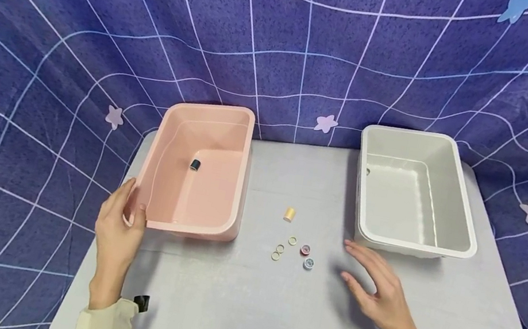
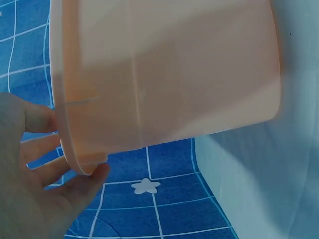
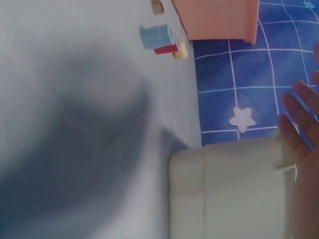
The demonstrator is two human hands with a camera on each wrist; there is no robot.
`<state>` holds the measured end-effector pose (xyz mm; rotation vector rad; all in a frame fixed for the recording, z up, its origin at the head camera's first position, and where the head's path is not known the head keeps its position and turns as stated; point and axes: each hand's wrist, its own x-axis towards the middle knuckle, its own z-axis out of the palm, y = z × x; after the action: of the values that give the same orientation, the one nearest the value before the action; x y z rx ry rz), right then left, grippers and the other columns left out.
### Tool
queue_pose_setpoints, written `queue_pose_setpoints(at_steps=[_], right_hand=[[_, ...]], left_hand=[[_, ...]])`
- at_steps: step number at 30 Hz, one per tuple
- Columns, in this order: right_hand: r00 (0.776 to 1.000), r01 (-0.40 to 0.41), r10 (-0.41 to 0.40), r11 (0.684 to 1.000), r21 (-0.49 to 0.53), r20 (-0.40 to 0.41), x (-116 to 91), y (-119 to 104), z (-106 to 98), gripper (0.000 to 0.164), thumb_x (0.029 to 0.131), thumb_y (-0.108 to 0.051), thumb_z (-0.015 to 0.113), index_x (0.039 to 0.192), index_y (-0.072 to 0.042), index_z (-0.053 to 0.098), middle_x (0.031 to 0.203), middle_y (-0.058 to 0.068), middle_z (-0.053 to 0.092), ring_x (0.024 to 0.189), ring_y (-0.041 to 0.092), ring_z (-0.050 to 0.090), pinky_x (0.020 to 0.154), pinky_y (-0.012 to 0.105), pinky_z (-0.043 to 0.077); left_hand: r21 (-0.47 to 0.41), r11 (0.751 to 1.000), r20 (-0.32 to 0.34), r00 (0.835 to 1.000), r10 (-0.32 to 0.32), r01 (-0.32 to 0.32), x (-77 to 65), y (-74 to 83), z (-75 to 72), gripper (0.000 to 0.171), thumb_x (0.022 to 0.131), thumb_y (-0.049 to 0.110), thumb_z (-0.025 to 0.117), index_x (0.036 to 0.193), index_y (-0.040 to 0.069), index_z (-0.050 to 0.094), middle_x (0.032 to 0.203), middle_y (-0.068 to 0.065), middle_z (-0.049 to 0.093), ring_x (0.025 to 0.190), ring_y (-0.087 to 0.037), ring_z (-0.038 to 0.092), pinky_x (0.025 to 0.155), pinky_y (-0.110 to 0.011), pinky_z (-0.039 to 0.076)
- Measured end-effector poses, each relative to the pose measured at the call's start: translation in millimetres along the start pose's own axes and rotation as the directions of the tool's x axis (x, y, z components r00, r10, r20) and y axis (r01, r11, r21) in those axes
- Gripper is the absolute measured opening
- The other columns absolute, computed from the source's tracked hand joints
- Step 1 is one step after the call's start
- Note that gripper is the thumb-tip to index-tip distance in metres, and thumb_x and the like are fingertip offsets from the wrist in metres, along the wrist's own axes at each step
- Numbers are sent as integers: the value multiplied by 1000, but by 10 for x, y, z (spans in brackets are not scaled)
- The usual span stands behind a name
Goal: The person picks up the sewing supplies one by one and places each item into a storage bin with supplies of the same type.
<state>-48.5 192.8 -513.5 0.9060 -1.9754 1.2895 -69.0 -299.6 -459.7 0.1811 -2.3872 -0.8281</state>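
Left hand [image 1: 120, 228]: fingers grip near-left rim of pink bin [image 1: 211, 190]. Right hand [image 1: 380, 296]: fingers spread, empty. Tugging (my guess) could roll dark spool [image 1: 195, 164].

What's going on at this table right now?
A person's left hand grips the rim of the pink bin, which has a dark spool inside. The right hand holds nothing, its fingers near the front corner of the pale gray bin. On the table between the bins lie a yellow spool, a red one, a light blue one and three small rings.
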Motion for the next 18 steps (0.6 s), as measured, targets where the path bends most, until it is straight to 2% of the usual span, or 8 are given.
queue_pose_setpoints(at_steps=[3, 5, 7, 9, 13, 18], right_hand=[[1000, -21, 21, 1000, 24, 1, -57, 36, 43, 42, 98, -18, 74, 119, 17, 68, 124, 31, 70, 127, 25, 66, 116, 25, 44], [999, -45, 44, 998, 40, 4, -123, 68, 76, 41, 96, -16, 76, 120, 16, 68, 124, 31, 69, 127, 25, 66, 116, 24, 44], [997, -80, 79, 996, 45, 12, -201, 105, 110, 40, 94, -14, 78, 121, 14, 68, 125, 30, 69, 128, 25, 65, 116, 24, 44], [991, -129, 128, 991, 48, 27, -280, 140, 146, 42, 90, -10, 81, 124, 11, 68, 127, 27, 70, 129, 23, 64, 117, 23, 43], [966, -248, 244, 968, 33, 87, -417, 195, 231, 52, 81, 0, 84, 130, 2, 68, 134, 19, 70, 135, 15, 61, 118, 21, 40], [936, -330, 323, 944, 27, 139, -548, 255, 358, 60, 78, 7, 84, 134, -3, 67, 136, 13, 69, 136, 10, 59, 119, 18, 39]], left_hand=[[-42, 997, 5, 998, -64, 64, -10, -19, -22, 58, 92, -5, 65, 147, 12, 61, 143, -16, 65, 128, -38, 63, 99, -14, 48], [-92, 988, 23, 992, -124, 125, -20, -34, -42, 57, 93, -5, 63, 147, 13, 61, 143, -14, 65, 124, -34, 66, 91, -2, 44], [-139, 971, 44, 981, -191, 195, -22, -47, -60, 55, 95, -3, 62, 147, 15, 61, 144, -11, 65, 123, -27, 67, 88, -1, 46], [-185, 945, 67, 962, -263, 271, -20, -57, -82, 53, 97, -1, 61, 146, 18, 62, 144, -9, 65, 119, -15, 67, 84, -2, 48], [-299, 873, 104, 922, -373, 386, -9, -84, -132, 50, 99, -1, 59, 146, 17, 63, 140, -8, 68, 106, 1, 63, 81, -4, 49], [-472, 745, 165, 877, -451, 472, -4, -115, -206, 51, 97, -8, 58, 146, 8, 61, 125, 4, 74, 100, -2, 66, 81, -6, 51]])
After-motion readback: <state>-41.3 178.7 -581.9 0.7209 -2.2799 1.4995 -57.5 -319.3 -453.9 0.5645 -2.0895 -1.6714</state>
